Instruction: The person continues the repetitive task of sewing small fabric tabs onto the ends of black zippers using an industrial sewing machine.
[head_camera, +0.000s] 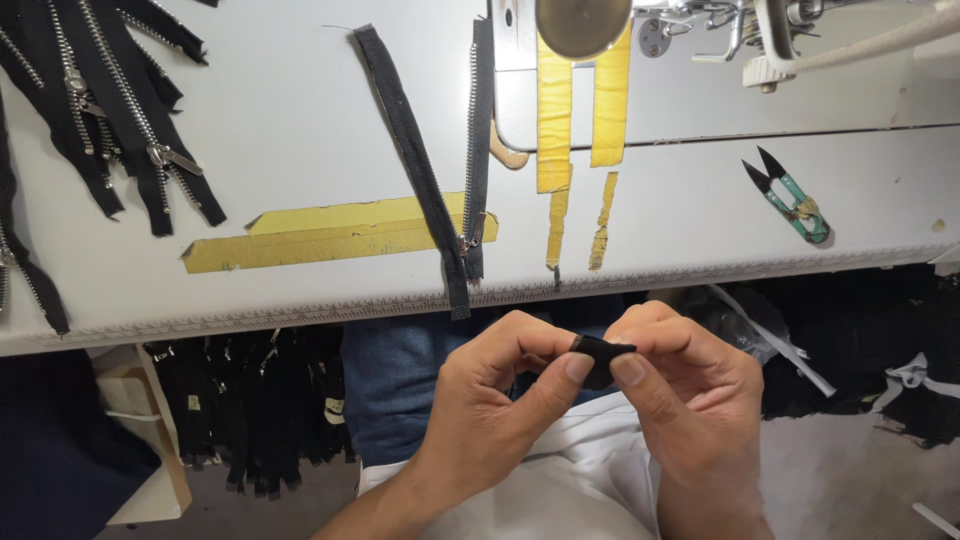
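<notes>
Both hands meet in front of my lap, below the table edge. A small black fabric piece (602, 350) is pinched between the thumb and forefinger of my left hand (500, 405) and the thumb and fingers of my right hand (690, 400). Just above them an open black zipper (440, 180) with metal teeth lies in a V on the white sewing table (290, 110); its slider sits near the table's front edge.
A pile of black zippers (110, 110) lies at the far left. Yellow tape strips (330, 235) mark the table. Green-handled thread snips (790, 200) rest at the right. The sewing machine (700, 40) stands at the back. Black fabric bundles (250, 410) hang below.
</notes>
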